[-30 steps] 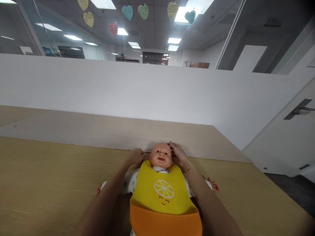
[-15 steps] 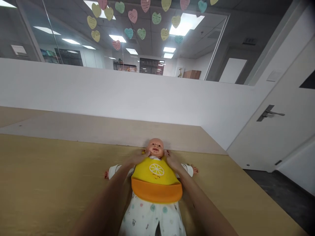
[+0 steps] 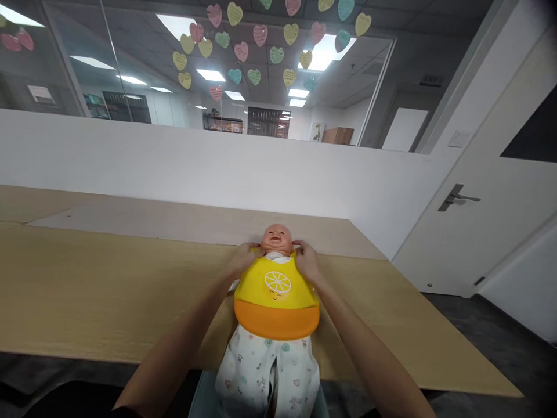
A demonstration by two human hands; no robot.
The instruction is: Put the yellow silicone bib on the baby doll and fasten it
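Head view, as seen from beside the tabletop.

- **Baby doll** (image 3: 277, 239): lies on its back on the tabletop (image 3: 108, 284), head toward the white partition wall (image 3: 174, 165), legs in printed white trousers hanging over the near edge. Judged light. The moulded head looks hard and smooth, the cloth body soft and floppy, so the trunk or under the neck is the better place to take hold (the head would likely slip).
- **Bib** (image 3: 277, 293): yellow with a lemon-slice print and an orange catch-pocket along the bottom. It is spread flat over the doll's chest with its neck opening under the chin. It looks like moulded silicone, so probably light, bendy, springy and a little tacky. The handiest places to hold it are the two narrow neck straps at the upper corners.
- **Left hand** (image 3: 244, 259): fingers curled together on the bib's upper left corner, against the doll's neck and shoulder.
- **Right hand** (image 3: 307, 262): likewise closed on the upper right corner, beside the doll's cheek.
- **Relation to grip**: the bib hangs below and between both grips, the doll's head sits just between them, and the strap ends behind the neck are hidden.
- **Surroundings**: paper hearts (image 3: 243, 49) on the glass above, and a white door (image 3: 491, 220) to the right.
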